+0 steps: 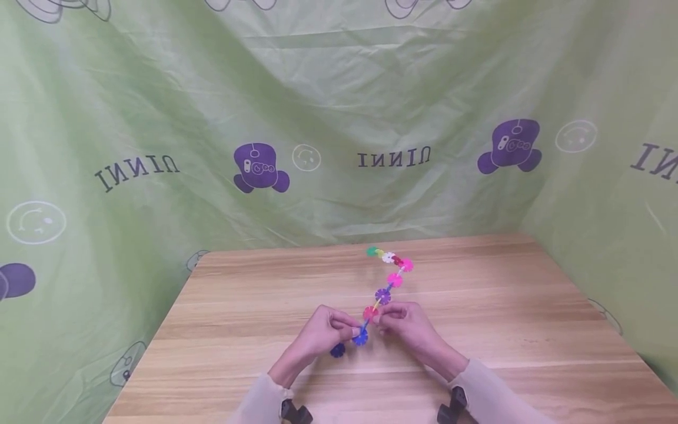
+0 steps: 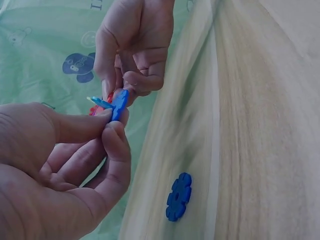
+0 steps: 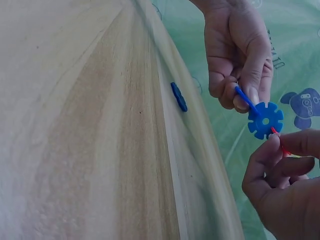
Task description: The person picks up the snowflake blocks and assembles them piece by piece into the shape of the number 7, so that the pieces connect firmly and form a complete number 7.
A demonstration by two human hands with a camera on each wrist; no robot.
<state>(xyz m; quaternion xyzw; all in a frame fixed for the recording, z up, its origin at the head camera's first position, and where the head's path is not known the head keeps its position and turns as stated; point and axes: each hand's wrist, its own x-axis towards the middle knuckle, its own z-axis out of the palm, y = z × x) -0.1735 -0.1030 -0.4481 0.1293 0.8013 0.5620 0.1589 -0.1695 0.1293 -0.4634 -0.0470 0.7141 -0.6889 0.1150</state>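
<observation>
A chain of notched plastic discs in several colours runs away from both hands over the table, bending left at a bright pink disc (image 1: 406, 265) and ending in a green disc (image 1: 372, 251). At its near end, my left hand (image 1: 328, 331) pinches a blue notched disc (image 1: 361, 337) between thumb and fingers. My right hand (image 1: 410, 327) pinches the red notched disc (image 1: 369, 312) a little further up the chain. Between these two sits a lighter blue disc (image 3: 265, 121), joined through its slots. A loose dark blue disc (image 2: 178, 197) lies on the table below the left hand.
The wood-grain table (image 1: 238, 294) spreads under both hands. Green printed cloth (image 1: 339, 106) hangs behind it and along both sides. A dark wrist mount (image 1: 296, 412) shows on the left sleeve, another (image 1: 452, 406) on the right.
</observation>
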